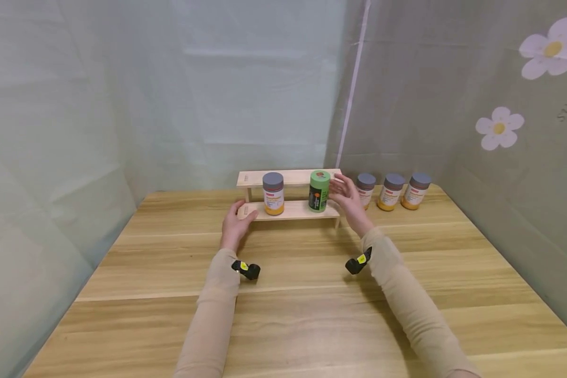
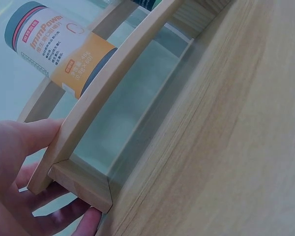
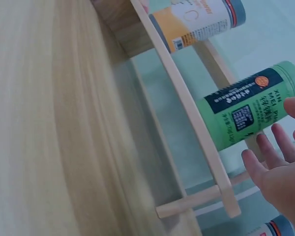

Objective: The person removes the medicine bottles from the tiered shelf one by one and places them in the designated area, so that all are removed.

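Observation:
A two-tier wooden shelf (image 1: 293,210) stands near the back of the table. My left hand (image 1: 237,224) grips the left end of its lower board, thumb on the front edge and fingers around the end support, as the left wrist view shows. On that lower board, a grey-capped supplement bottle (image 1: 273,195) with a white and orange label stands towards the left. A green jar (image 1: 318,194) with a dark label is upright towards the right. Beside this jar is my right hand (image 1: 349,199), its fingers spread and loosely bent, the thumb overlapping the jar's edge in the right wrist view (image 3: 280,167).
Right of the shelf, three more grey-capped bottles (image 1: 390,193) are lined up on the wooden table (image 1: 293,315). Pale curtains (image 1: 264,94) hang behind the table and along its sides. The shelf's upper board (image 1: 293,177) rises behind the jars.

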### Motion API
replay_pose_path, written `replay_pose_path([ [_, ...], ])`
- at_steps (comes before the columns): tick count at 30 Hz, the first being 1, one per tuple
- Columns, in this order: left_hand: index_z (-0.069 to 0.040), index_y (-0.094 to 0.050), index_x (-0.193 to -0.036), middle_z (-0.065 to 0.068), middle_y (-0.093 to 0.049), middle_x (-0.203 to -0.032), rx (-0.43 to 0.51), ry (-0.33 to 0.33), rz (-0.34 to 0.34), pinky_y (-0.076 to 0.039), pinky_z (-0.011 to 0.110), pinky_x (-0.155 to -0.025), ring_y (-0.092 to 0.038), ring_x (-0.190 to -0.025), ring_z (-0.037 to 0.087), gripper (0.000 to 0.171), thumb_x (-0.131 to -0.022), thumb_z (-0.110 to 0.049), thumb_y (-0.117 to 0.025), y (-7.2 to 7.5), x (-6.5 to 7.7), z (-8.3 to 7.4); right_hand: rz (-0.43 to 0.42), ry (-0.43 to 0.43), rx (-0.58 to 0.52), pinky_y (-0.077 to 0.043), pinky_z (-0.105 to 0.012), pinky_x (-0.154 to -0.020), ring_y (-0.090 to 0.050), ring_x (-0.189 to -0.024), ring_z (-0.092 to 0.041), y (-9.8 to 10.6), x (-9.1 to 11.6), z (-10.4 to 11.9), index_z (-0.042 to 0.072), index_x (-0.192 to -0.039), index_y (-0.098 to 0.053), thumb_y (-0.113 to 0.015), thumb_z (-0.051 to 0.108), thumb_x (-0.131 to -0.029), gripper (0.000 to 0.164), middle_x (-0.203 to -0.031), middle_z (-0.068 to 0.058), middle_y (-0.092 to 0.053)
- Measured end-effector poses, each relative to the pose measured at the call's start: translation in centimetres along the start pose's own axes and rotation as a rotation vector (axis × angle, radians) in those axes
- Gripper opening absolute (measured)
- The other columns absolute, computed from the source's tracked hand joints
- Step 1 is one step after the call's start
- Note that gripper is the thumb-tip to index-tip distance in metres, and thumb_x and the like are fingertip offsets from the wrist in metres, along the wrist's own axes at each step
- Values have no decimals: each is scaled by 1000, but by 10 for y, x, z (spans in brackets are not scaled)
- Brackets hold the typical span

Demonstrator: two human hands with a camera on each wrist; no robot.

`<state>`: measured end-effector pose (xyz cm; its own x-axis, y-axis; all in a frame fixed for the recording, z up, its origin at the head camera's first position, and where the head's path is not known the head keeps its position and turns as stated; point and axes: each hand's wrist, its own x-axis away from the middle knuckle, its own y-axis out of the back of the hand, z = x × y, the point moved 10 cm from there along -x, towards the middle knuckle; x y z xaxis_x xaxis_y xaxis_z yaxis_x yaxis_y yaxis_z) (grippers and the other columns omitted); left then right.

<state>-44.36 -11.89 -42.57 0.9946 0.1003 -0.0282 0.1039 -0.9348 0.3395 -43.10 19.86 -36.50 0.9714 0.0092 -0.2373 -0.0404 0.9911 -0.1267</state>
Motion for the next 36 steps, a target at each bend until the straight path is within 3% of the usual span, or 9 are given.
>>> replay_pose_path([
  [9,-10,-40,-146,15,-38,-154,6,-7,-6,-28,43,-120,-35,-143,30,63,-90,-26,-67,-2,1,-1,17,-74,-43,-28,-46,-120,-28,-147,-30,-6,2,-14,11,-151,-24,-49,-7,-90,69,-159,-14,-28],
  [20,-11,-41,-146,14,-36,-155,16,-9,-16,-24,43,-122,-31,-145,31,63,-91,-27,-67,-1,-1,0,33,-75,15,-25,-46,-122,-26,-147,-31,-10,0,-18,6,-151,-24,-53,-7,-91,68,-159,-15,-27],
  [27,-11,-42,-145,14,-37,-155,4,-12,-24,-24,43,-122,-30,-146,31,63,-90,-28,-68,0,-2,1,12,-26,110,-31,-45,-117,-36,-138,-32,-10,4,-14,5,-150,-27,-56,-10,-89,69,-155,-17,-34],
  [36,-11,-41,-146,14,-35,-156,0,-15,-18,-23,44,-122,-29,-146,31,63,-91,-28,-67,-1,-2,0,-5,13,297,-41,-36,-100,-44,-129,-33,-13,8,-8,8,-151,-28,-65,1,-89,72,-149,-19,-42],
])
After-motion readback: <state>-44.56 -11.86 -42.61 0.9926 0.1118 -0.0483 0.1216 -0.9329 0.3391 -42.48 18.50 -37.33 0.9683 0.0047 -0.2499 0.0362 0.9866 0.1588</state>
